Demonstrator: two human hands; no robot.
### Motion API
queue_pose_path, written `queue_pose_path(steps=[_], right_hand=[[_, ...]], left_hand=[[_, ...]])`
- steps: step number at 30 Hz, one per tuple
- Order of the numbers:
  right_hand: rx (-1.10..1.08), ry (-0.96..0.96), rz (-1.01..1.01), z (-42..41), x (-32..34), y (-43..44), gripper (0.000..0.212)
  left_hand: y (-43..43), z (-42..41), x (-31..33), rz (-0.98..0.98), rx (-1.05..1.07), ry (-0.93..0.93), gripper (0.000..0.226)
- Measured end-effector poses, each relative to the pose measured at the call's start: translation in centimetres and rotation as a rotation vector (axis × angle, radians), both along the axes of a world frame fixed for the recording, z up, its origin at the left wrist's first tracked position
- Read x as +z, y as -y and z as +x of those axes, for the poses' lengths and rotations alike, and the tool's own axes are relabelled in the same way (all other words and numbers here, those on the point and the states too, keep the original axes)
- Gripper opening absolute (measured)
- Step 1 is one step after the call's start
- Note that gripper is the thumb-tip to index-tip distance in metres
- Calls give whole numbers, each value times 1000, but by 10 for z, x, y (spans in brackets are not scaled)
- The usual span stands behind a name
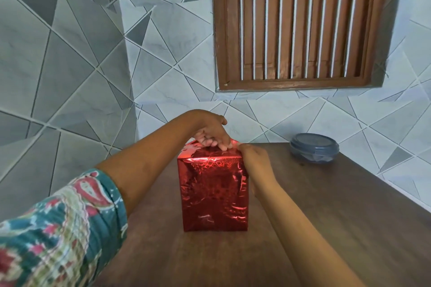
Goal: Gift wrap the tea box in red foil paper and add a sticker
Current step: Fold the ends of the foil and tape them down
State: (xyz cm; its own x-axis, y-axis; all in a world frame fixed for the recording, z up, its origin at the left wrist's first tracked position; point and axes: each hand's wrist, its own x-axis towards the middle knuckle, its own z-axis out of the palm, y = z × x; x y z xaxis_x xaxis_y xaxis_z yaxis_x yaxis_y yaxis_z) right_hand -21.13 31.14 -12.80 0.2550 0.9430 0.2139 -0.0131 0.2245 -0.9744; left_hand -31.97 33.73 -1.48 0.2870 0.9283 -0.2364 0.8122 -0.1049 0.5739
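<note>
I see the tea box (213, 193), fully covered in red foil paper (210, 205), standing upright at the centre of the brown wooden surface (326, 216). My left hand (211, 134) comes in from 8 o'clock and rests on the box's top, its fingers curled down and pressing the foil at the top edge; its grip is clenched on the foil. My right hand (255, 165) reaches in from 5 o'clock and lies against the box's upper right corner, its fingertips pinching the foil just beside the left fingers. A blue lidded container (313, 148) sits at 2 o'clock, well apart from the box, near the tiled wall (70, 65).
</note>
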Motion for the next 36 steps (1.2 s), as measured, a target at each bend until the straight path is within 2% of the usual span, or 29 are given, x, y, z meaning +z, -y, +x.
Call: queue_pose_path(steps=[3,4,6,7,10,12,15,18,20,24,27,31,36], right_hand=[[-14,15,-22,4,1,-1,37],[-14,30,-43,7,3,-3,43],[30,54,-100,12,9,-6,51],[63,54,-125,14,13,-6,49],[94,86,-199,15,21,-12,48],[89,71,-233,14,24,-14,37],[85,55,-261,15,25,-15,29],[60,107,-258,16,26,-18,29],[44,161,-251,16,27,-20,25],[32,204,-233,15,31,-16,20],[32,220,-212,15,31,-13,22],[30,230,-224,18,27,-13,34],[64,196,-228,15,30,-8,58]], left_hand=[[-6,3,3,-32,4,-81,81],[-5,4,4,-53,6,-115,71],[-6,5,7,-69,23,-195,25],[-6,5,7,-65,27,-243,19],[-7,4,5,16,52,-419,30],[-11,-3,-1,58,85,-456,38],[-19,-15,-12,94,90,-396,53],[-18,-18,-12,89,116,-299,53],[-13,-20,-8,47,121,-229,77],[-9,-37,-4,34,140,-123,95],[-4,-56,1,102,182,-75,89],[0,-81,-3,252,250,138,67],[11,-77,-28,128,191,262,54]])
